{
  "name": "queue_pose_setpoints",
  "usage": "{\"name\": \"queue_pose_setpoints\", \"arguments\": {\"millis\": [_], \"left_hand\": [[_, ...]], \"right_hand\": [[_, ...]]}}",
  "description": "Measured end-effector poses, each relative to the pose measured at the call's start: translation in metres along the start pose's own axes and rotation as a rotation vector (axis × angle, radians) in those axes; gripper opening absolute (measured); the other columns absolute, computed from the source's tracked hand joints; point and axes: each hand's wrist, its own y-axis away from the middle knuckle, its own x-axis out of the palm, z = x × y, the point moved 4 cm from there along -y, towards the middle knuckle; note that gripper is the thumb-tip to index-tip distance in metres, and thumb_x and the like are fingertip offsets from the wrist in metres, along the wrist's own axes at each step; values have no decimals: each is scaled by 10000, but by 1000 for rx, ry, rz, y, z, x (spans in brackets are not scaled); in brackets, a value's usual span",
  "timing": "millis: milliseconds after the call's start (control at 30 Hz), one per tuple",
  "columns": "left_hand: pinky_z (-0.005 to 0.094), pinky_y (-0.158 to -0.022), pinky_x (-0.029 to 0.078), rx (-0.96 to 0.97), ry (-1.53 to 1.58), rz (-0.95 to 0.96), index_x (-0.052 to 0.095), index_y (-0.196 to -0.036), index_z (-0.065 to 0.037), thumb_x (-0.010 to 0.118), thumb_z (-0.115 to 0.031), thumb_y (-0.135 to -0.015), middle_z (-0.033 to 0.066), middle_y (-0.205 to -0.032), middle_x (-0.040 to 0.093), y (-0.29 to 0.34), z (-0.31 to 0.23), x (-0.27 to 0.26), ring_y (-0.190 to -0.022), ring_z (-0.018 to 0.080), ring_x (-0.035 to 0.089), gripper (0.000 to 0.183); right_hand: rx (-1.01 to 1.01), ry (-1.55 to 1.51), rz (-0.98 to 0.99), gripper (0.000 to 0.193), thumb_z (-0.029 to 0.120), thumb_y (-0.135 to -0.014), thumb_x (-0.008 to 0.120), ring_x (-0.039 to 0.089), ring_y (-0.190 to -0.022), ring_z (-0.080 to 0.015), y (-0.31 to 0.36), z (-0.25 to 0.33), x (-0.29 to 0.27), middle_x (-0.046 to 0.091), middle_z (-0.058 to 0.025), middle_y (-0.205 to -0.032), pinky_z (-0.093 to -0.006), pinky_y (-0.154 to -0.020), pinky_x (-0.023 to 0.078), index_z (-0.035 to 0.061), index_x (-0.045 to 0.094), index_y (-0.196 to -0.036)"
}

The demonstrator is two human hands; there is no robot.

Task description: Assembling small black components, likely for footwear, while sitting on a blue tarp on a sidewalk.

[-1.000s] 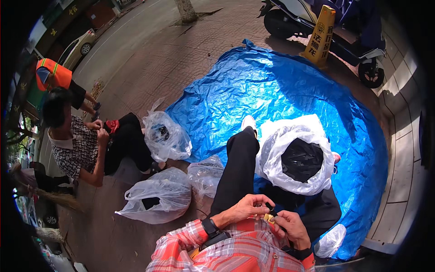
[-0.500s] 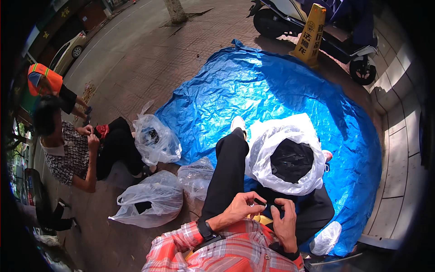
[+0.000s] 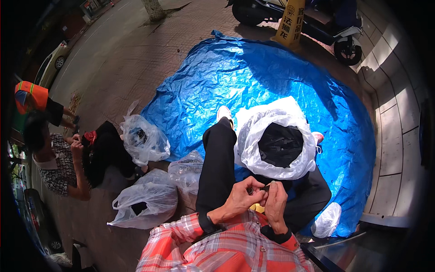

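Note:
My left hand (image 3: 241,196) and my right hand (image 3: 275,206) meet above my lap with fingers pinched together. Between their fingertips shows a small dark piece (image 3: 265,187), too small to name and mostly hidden by the fingers. Just beyond my hands, between my legs, stands a white plastic bag (image 3: 248,156) with its mouth spread wide. It holds many flat black pieces (image 3: 281,144). Something yellow (image 3: 258,208) peeks out below my hands.
A blue tarp (image 3: 199,86) lies under my feet. Clear plastic bags (image 3: 152,199) stand to my left, near a seated person (image 3: 59,158) handling something red. A small white bag (image 3: 327,220) sits at right. A yellow sign (image 3: 290,25) and a scooter (image 3: 346,50) stand beyond.
My hands, apart before, have come together at the fingertips around the small dark piece. The view has shifted, so the surroundings sit a little higher and further left.

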Motion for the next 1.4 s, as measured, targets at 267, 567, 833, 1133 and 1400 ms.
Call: {"name": "queue_pose_setpoints", "arguments": {"millis": [267, 567, 833, 1133, 1400], "left_hand": [[151, -566, 370, 127, -128, -71, 577, -889, 15, 646, -7, -766, -28, -731, 540, 0, 12, -3, -638, 12, 456, 143], [188, -532, 401, -22, 342, 10, 522, -924, -20, 595, -13, -824, 40, -739, 564, -6, 13, 15, -591, 69, 507, 123], [185, -452, 343, -125, 500, 63, 511, -891, -32, 546, -80, -862, 29, -706, 559, -4, 18, 21, -516, 52, 466, 66], [177, -439, 340, -221, 344, 16, 578, -956, -11, 532, -60, -864, -1, -638, 540, -3, 4, 24, -497, 36, 458, 114], [182, -438, 340, -285, 405, 51, 596, -920, 4, 561, -43, -841, 15, -648, 564, -2, 3, 20, -493, 44, 463, 98]], "right_hand": [[-242, 109, 2, 162, 133, -867, 550, 576, -572, -327, -6, -5, 5, 549, -176, -645, -361, -484, 426, -9, 478, -837], [170, -677, 88, 206, 206, -924, 473, 439, -411, -61, -8, -15, -6, 463, -4, -550, -200, -377, 345, 28, 478, -820], [44, -406, 83, 205, 201, -919, 490, 460, -433, -57, 0, -12, -14, 475, -4, -551, -196, -397, 357, 16, 483, -829], [58, -414, 87, 212, 206, -914, 496, 464, -435, -58, -1, -10, -16, 474, -5, -551, -198, -400, 361, 14, 490, -825], [111, -532, 104, 190, 187, -907, 500, 474, -432, -72, 3, -11, -15, 484, -17, -549, -204, -402, 365, 12, 499, -833]]}}
